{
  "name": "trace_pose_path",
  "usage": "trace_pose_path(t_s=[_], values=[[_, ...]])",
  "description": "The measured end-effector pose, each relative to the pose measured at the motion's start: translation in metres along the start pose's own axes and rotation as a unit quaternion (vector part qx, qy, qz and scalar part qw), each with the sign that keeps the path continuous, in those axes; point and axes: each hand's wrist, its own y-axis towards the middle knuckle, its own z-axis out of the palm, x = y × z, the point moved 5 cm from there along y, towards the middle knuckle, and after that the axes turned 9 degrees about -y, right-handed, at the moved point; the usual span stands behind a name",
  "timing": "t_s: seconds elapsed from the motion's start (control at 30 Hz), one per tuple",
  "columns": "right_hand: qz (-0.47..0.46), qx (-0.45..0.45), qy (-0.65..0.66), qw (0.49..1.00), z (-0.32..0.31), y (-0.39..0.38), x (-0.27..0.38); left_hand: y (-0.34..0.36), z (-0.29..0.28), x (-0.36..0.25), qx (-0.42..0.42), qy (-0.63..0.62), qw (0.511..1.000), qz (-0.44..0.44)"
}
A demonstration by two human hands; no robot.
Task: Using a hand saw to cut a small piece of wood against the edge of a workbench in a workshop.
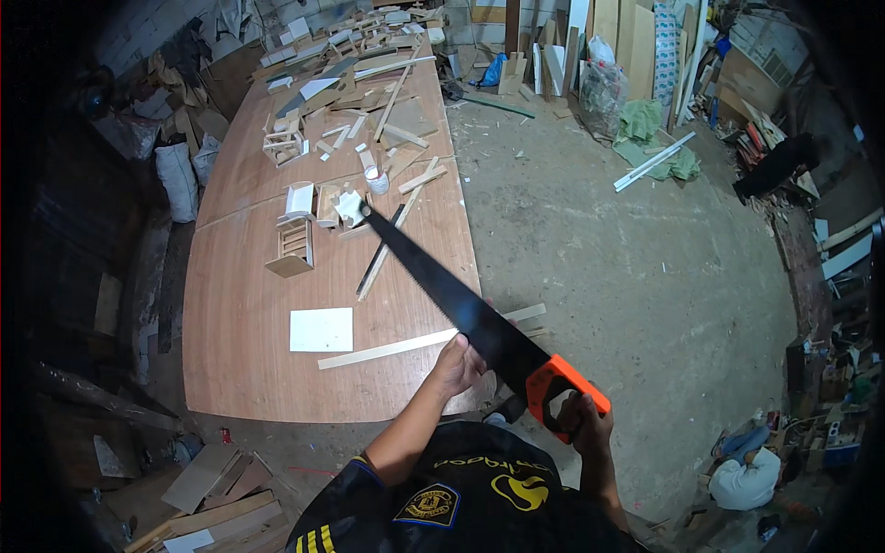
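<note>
My right hand point(590, 419) is closed round the orange and black handle of a handsaw point(433, 276). The dark blade points up and to the left, over the table's right edge. A long pale wooden strip point(387, 350) lies across the table's near right corner, passing beneath the blade and jutting past the edge. My left hand point(457, 366) is closed at this strip, its thumb against it right beside the toothed edge. The blade hides part of my left fingers. A white rectangular board point(321, 330) lies flat to the left of the strip.
Small wooden furniture-like pieces point(293, 249) stand on the brown table point(240, 341), with a white tub point(376, 180) and loose strips beyond. Offcuts cover the far end. On the right floor are white lengths point(654, 162) over green cloth; boards point(217, 479) lie at lower left.
</note>
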Motion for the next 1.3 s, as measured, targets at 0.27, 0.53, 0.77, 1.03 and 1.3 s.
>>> trace_pose_path(t_s=[0.27,0.53,0.77,1.03,1.3], values=[[-0.025,-0.069,-0.031,0.997,0.003,-0.016,0.0,0.011,-0.13,0.011,-0.164,0.276,0.945,-0.065],[-0.004,-0.158,-0.176,0.972,0.001,-0.022,-0.007,0.018,-0.14,-0.026,-0.045,0.789,0.603,0.107],[-0.002,-0.194,-0.233,0.953,0.017,-0.027,-0.012,0.013,-0.183,-0.022,-0.114,0.872,0.475,-0.024],[0.015,-0.207,-0.301,0.931,0.025,-0.034,-0.011,0.012,-0.189,-0.023,-0.06,0.834,0.531,0.137],[-0.014,-0.202,-0.35,0.914,0.033,-0.024,-0.008,0.011,-0.197,-0.021,-0.097,0.828,0.532,0.15]])
